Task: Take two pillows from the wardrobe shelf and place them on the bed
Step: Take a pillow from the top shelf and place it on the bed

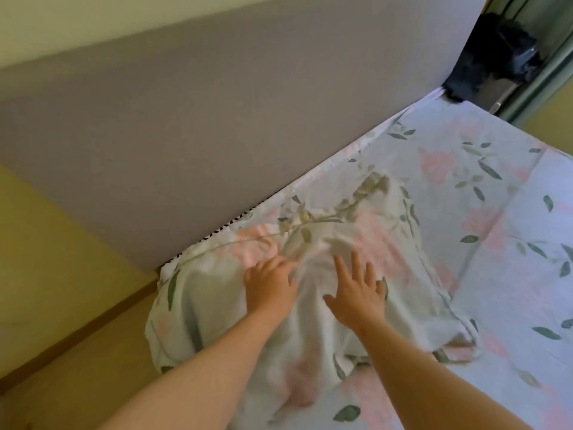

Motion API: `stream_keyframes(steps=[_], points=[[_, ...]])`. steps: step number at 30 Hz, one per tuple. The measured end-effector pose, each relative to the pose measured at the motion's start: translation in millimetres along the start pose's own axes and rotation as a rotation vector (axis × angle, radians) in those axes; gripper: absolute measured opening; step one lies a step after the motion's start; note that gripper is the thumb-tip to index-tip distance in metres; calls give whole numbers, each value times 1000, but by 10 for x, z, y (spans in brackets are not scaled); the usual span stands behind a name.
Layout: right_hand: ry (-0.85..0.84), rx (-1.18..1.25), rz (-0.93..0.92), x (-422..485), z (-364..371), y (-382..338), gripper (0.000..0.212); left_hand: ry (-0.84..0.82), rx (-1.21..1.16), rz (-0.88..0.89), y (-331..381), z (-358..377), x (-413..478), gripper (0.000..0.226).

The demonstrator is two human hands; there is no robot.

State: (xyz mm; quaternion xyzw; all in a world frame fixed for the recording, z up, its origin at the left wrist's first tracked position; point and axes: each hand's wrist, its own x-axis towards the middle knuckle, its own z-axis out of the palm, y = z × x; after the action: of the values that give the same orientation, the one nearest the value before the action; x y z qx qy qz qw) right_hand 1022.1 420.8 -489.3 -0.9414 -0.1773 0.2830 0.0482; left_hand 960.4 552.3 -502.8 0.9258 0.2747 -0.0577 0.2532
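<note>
Lying lengthwise along the headboard (pixel 186 119), the pillow (pixel 310 274) bears both hands' spread fingers (pixel 347 265).

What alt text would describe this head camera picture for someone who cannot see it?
Two bare hands, left hand and right hand, rest open on a floral pillow lying on a bed with a matching floral sheet, beside a grey headboard.
</note>
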Motion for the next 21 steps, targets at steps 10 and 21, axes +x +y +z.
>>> stream_keyframes(steps=[10, 21], points=[[-28, 350, 291, 870, 619, 18, 73, -315, 161, -183, -751, 859, 464, 94], [71, 307, 382, 1552, 1239, 92, 81, 53, 451, 16, -1043, 1547, 880, 80]])
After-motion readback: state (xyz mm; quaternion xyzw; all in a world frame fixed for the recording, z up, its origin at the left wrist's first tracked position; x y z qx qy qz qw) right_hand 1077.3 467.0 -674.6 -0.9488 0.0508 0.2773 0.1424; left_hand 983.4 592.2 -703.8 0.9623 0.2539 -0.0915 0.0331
